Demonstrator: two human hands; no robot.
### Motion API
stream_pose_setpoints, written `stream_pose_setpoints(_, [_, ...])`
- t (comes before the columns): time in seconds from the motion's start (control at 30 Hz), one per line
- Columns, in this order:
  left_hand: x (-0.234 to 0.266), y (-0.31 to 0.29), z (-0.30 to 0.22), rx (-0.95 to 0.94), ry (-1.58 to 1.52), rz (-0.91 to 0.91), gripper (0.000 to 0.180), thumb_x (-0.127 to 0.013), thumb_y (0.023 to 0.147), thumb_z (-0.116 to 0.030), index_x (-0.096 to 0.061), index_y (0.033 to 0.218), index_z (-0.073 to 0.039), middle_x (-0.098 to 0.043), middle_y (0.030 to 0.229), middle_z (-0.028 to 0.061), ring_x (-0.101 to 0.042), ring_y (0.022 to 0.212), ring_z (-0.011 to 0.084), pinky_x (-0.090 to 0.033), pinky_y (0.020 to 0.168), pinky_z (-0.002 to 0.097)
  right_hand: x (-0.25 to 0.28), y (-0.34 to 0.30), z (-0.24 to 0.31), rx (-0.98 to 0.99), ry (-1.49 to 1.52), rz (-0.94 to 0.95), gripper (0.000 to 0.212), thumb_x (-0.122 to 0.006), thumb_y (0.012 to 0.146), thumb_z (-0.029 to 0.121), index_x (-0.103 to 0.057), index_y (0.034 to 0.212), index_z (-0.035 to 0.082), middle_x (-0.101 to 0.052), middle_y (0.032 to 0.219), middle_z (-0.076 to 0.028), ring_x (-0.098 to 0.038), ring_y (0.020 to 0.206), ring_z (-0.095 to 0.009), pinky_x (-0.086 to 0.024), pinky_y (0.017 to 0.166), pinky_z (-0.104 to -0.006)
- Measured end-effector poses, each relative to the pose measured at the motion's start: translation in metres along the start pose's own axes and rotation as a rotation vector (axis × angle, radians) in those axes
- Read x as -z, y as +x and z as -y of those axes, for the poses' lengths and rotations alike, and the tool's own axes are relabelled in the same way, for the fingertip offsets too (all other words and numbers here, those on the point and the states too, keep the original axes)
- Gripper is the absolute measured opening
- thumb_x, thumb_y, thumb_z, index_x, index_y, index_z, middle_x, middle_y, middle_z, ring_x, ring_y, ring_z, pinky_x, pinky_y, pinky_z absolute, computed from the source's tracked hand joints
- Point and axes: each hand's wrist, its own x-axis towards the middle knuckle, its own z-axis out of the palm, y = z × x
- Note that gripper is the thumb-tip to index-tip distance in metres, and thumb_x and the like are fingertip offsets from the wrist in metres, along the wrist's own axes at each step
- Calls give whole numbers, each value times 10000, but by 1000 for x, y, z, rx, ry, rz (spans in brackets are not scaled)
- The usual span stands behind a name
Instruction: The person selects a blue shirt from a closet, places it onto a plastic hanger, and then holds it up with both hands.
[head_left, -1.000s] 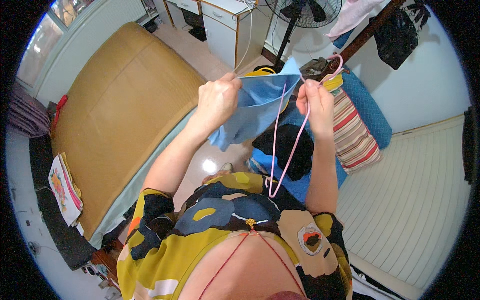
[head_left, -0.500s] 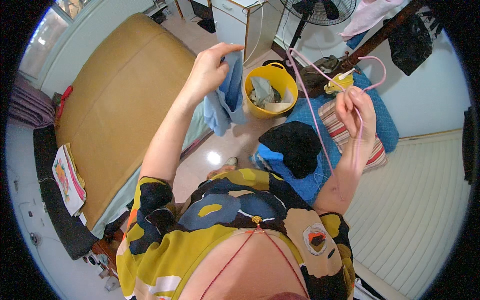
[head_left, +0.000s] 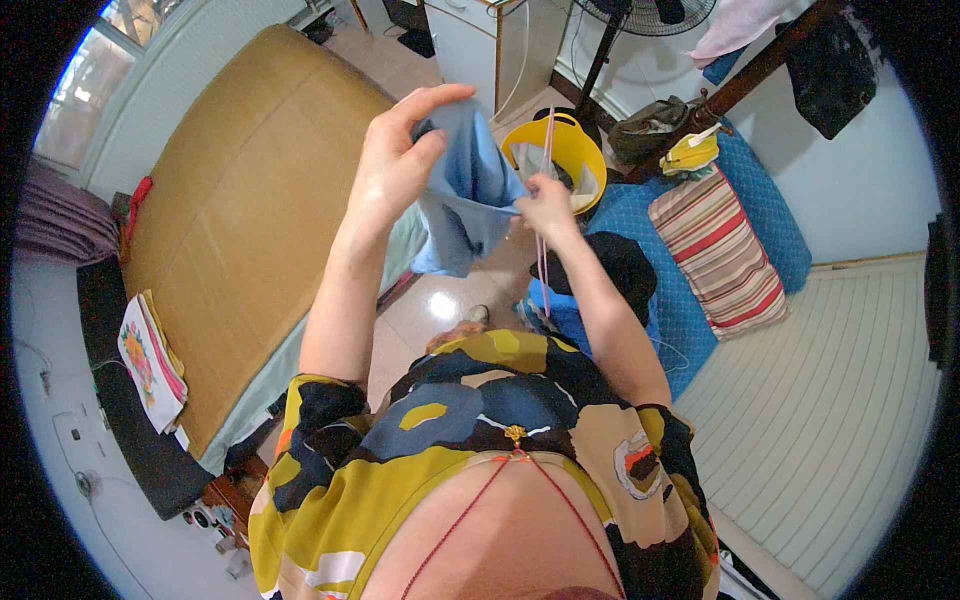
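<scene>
A light-blue cloth garment point(head_left: 468, 190) hangs in front of me from my left hand point(head_left: 395, 160). That hand's thumb and forefinger stand apart, and its other fingers are hidden behind the cloth. My right hand point(head_left: 547, 208) is closed round a thin pink clothes hanger point(head_left: 543, 265), which I see nearly edge-on. The same hand's fingertips touch the right edge of the garment and appear to pinch it. What kind of garment it is does not show.
Left lies a bed with a brown mat point(head_left: 250, 200). Beyond my right hand stands a yellow bucket point(head_left: 575, 150) with cloths inside. A striped pillow point(head_left: 715, 250) rests on a blue-covered seat point(head_left: 690, 350), near a black cloth point(head_left: 625, 265). A fan point(head_left: 650, 20) stands behind.
My right hand has moved left with the pink hanger and reached the garment's edge. The hanger has turned edge-on. My left hand's thumb and forefinger have spread, and the garment has opened out wider.
</scene>
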Motion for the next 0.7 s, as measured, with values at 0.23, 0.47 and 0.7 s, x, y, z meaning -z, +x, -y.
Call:
stream_pose_setpoints(0.23, [2, -31, 97, 105, 560, 59, 355, -503, 700, 22, -600, 1031, -64, -599, 1047, 134, -593, 951, 273, -463, 834, 357, 28, 6, 56, 168, 182, -108, 118, -543, 733, 10, -618, 823, -9, -626, 679, -88, -598, 536, -139, -469, 503, -269])
stream_pose_setpoints(0.47, [-61, -54, 87, -167, 495, 48, 228, -537, 692, -3, -586, 914, -25, -566, 910, 161, -569, 853, 339, -475, 731, 414, -9, -22, 86, 570, -211, -216, 160, -570, 660, -1, -623, 811, -5, -606, 762, -148, -602, 743, -294, -479, 666, -354])
stream_pose_setpoints(0.7, [-67, -61, 126, -143, 144, 53, 267, -528, 806, -73, -504, 1056, 17, -588, 1023, 221, -626, 781, 282, -510, 624, 361, -48, -82, 107, 812, -149, 8, 161, -601, 653, -16, -574, 811, 0, -546, 764, -142, -571, 723, -312, -458, 608, -357])
